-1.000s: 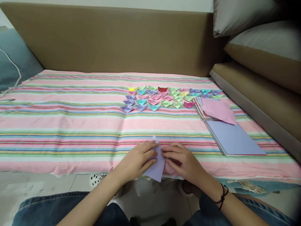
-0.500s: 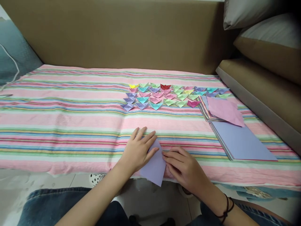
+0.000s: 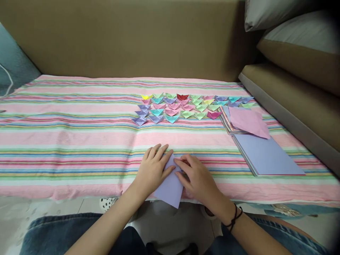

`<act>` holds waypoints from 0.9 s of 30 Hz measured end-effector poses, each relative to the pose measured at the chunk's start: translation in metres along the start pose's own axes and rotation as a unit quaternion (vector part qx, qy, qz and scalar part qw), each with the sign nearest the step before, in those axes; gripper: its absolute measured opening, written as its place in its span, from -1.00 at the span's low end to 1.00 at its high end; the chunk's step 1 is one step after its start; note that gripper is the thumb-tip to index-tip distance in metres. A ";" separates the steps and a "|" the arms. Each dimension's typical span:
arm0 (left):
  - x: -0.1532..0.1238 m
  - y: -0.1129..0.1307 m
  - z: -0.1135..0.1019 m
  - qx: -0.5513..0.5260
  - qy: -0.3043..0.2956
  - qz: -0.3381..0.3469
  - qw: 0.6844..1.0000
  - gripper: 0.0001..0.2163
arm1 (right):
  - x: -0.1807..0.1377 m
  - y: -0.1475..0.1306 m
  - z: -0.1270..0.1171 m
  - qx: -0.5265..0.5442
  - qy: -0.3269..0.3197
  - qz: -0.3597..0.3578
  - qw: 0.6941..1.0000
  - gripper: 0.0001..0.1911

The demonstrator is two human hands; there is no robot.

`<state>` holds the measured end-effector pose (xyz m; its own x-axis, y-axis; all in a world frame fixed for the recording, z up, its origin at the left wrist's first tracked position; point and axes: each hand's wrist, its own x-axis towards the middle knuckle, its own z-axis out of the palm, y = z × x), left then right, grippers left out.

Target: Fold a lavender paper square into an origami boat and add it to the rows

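Observation:
A folded lavender paper (image 3: pixel 170 186) lies at the near edge of the striped cloth (image 3: pixel 79 141), its lower corner hanging over the edge. My left hand (image 3: pixel 154 168) rests flat on the paper's left side with fingers stretched out. My right hand (image 3: pixel 195 177) presses its fingers on the paper's upper right edge, close to my left fingertips. A black band circles my right wrist. Neither hand lifts the paper.
Several small folded paper pieces (image 3: pixel 186 106) in many colours lie in rows at the middle back. A stack of lavender sheets (image 3: pixel 265 156) and a loose pink sheet (image 3: pixel 248 122) sit at the right. Brown cushions (image 3: pixel 292 99) border the right side and back.
My left hand opened flat and slid up over the paper. My right hand moved left and up along the fold toward the left fingertips.

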<state>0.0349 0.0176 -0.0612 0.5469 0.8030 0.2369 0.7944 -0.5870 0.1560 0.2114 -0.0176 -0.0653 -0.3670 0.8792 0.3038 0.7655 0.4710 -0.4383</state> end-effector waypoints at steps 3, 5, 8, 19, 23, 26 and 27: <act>0.000 0.000 0.000 0.005 -0.007 0.002 1.000 -0.58 | 0.001 -0.001 -0.001 -0.006 -0.004 0.005 1.000 -0.66; -0.001 -0.001 0.000 0.004 -0.006 0.003 1.000 -0.59 | -0.003 0.000 -0.004 0.004 -0.005 -0.008 1.000 -0.70; -0.002 -0.001 0.002 0.000 -0.004 0.004 1.000 -0.59 | -0.013 0.005 -0.011 0.031 -0.005 -0.042 0.999 -0.75; -0.021 -0.003 -0.022 -0.099 -0.019 0.066 0.993 -0.52 | -0.022 0.007 -0.027 0.020 -0.076 -0.129 0.989 -0.65; -0.050 0.008 -0.027 -0.087 -0.039 0.180 0.979 -0.44 | -0.026 0.006 -0.024 -0.005 -0.074 -0.118 0.990 -0.57; -0.065 0.014 -0.017 -0.032 0.000 0.217 0.976 -0.65 | -0.030 0.007 -0.021 -0.005 -0.057 -0.119 0.991 -0.59; -0.068 0.015 -0.013 -0.023 0.026 0.219 0.975 -0.73 | -0.031 0.007 -0.020 -0.001 -0.046 -0.120 0.992 -0.61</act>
<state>0.0060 -0.0473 -0.0623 0.8160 0.4679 0.3393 0.4737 -0.8778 0.0714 0.2387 -0.0428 -0.0612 -0.5854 0.7445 0.3210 0.6514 0.6676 -0.3604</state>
